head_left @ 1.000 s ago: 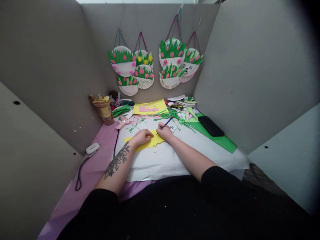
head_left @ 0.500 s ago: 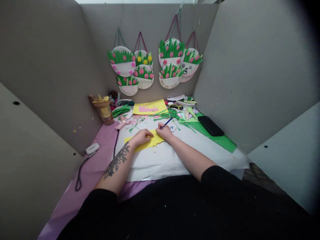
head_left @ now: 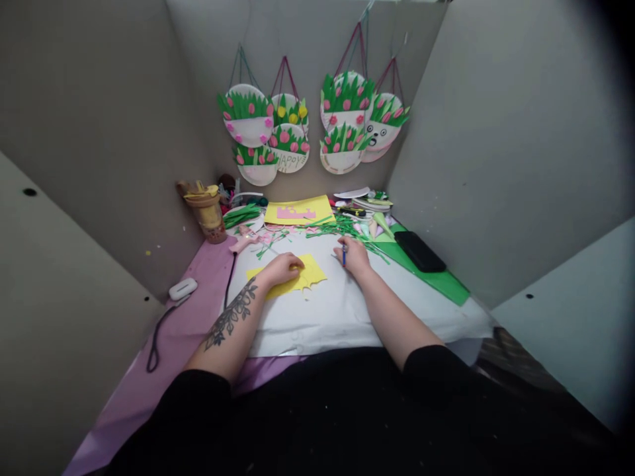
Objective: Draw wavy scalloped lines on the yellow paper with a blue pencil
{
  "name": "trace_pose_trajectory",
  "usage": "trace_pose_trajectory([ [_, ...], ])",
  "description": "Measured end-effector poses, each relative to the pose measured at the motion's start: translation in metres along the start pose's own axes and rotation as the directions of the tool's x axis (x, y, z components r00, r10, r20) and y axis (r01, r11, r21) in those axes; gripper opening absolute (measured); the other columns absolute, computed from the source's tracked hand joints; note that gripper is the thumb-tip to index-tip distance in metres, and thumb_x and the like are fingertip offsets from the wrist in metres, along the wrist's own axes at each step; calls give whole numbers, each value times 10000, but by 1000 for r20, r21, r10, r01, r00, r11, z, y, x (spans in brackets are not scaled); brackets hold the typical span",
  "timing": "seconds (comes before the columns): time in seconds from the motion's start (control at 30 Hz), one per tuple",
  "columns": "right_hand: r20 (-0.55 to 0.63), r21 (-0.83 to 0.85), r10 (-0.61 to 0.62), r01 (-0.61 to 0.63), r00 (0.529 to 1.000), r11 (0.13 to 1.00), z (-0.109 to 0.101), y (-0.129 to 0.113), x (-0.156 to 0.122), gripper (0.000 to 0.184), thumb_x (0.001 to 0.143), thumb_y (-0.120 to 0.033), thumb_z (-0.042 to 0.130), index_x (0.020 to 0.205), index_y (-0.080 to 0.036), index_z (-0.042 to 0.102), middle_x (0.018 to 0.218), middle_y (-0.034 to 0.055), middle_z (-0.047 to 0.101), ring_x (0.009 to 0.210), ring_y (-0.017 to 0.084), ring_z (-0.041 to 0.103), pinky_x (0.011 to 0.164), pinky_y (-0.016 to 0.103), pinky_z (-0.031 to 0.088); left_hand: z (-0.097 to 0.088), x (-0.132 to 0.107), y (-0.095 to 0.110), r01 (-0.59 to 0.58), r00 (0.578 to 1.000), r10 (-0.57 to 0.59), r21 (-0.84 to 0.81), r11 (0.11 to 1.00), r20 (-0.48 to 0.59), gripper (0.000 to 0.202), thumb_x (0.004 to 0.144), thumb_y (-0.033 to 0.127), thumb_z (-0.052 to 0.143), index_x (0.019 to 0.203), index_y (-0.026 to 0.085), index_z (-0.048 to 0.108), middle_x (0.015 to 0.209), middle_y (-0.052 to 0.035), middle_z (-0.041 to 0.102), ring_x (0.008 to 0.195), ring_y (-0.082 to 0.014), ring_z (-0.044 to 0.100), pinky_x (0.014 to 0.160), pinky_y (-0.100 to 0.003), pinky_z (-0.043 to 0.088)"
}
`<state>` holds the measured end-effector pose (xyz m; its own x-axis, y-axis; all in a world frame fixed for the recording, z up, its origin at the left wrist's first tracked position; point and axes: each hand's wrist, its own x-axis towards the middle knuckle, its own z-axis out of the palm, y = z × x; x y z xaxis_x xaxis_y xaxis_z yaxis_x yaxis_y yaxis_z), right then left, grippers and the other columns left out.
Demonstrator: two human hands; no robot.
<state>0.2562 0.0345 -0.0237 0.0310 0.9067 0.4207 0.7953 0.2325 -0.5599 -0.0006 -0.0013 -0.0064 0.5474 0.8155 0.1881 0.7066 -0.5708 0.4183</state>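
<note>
My left hand point(head_left: 282, 268) rests on a sheet of yellow paper point(head_left: 312, 270), its fingers curled and closed at the sheet's upper middle. The sheet's right and lower edges are cut unevenly. To the right, apart from the sheet, my right hand point(head_left: 355, 256) is closed round a blue pencil point(head_left: 344, 255), which now points toward me with a reddish end. Its thumb and forefinger are bent over the white table covering. Whether they also pinch a small scrap there I cannot tell.
Green paper strips point(head_left: 332, 227) and pink scraps lie behind my hands, before a yellow sheet point(head_left: 325, 206). A pink glue gun point(head_left: 243, 243) and a cup point(head_left: 209, 215) stand left. A black phone point(head_left: 419, 251) lies right. Paper-plate flower baskets point(head_left: 248, 129) hang behind.
My right hand has moved right, off the yellow paper, and the pencil has swung round in it. The small white piece with blue marks no longer shows. My left hand stays put.
</note>
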Motion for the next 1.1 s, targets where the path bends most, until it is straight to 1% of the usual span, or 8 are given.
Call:
trace_pose_trajectory([
  [0.1, 117, -133, 66, -51, 991, 990, 3, 10, 1, 422, 679, -373, 648, 1062, -205, 590, 864, 78, 623, 822, 229, 547, 740, 323, 424, -1, -1, 1, 37, 999, -35, 76, 996, -25, 311, 724, 225, 544, 995, 190, 693, 1002, -73, 645, 964, -221, 581, 925, -332, 441],
  [0.23, 160, -124, -16, 36, 987, 992, 8, 10, 1, 424, 674, -258, 615, 1091, -193, 576, 792, 62, 606, 769, 212, 551, 712, 300, 433, -4, -4, 4, 96, 995, -92, 132, 987, -36, 296, 729, 279, 558, 988, 227, 691, 1053, -70, 620, 1000, -242, 565, 944, -367, 427],
  [0.5, 84, -44, -94, 98, 992, 994, 4, 2, -3, 408, 672, -240, 595, 1074, -181, 558, 840, 63, 606, 752, 200, 552, 726, 300, 444, -5, -4, 5, 36, 999, -36, 95, 995, 2, 305, 748, 260, 538, 1006, 226, 696, 1043, -67, 620, 988, -222, 571, 959, -343, 416],
  [0.63, 138, -75, -7, 18, 990, 997, 2, -2, -4, 411, 679, -213, 583, 1086, -187, 540, 816, 57, 616, 741, 197, 562, 712, 293, 438, -5, -5, 6, 38, 999, -39, 92, 995, 6, 305, 750, 254, 536, 1010, 228, 693, 1057, -68, 618, 992, -224, 572, 954, -345, 418],
  [0.87, 156, -185, 35, -6, 987, 983, 7, 5, -2, 413, 660, -382, 655, 1032, -233, 556, 957, 83, 625, 1037, 277, 509, 866, 409, 406, -7, -5, 10, 56, 998, -58, 102, 993, 11, 301, 758, 255, 535, 1012, 227, 696, 1054, -70, 624, 1008, -229, 565, 958, -351, 414],
  [0.97, 107, -79, 24, -16, 994, 997, 8, 7, 0, 400, 616, -367, 680, 974, -230, 564, 939, 68, 621, 1031, 271, 513, 901, 431, 394, -7, -6, 10, 52, 999, -53, 97, 994, 9, 303, 756, 249, 539, 1013, 226, 696, 1052, -68, 627, 1013, -226, 562, 963, -346, 411],
  [1.03, 23, 135, -28, 25, 999, 991, 7, 8, 3, 387, 618, -382, 673, 946, -217, 550, 955, 63, 615, 988, 243, 536, 899, 410, 408, -7, -6, 10, 51, 999, -51, 94, 994, 6, 301, 754, 250, 541, 1010, 226, 698, 1047, -68, 628, 1010, -225, 564, 962, -344, 412],
  [1.1, -106, 410, -18, 60, 994, 910, 4, 10, 8, 393, 674, -428, 622, 976, -199, 515, 1002, 71, 604, 951, 212, 560, 870, 378, 433, -7, -6, 10, 51, 999, -52, 92, 994, 2, 297, 756, 255, 539, 1005, 230, 699, 1040, -67, 629, 1006, -226, 568, 961, -346, 414],
])
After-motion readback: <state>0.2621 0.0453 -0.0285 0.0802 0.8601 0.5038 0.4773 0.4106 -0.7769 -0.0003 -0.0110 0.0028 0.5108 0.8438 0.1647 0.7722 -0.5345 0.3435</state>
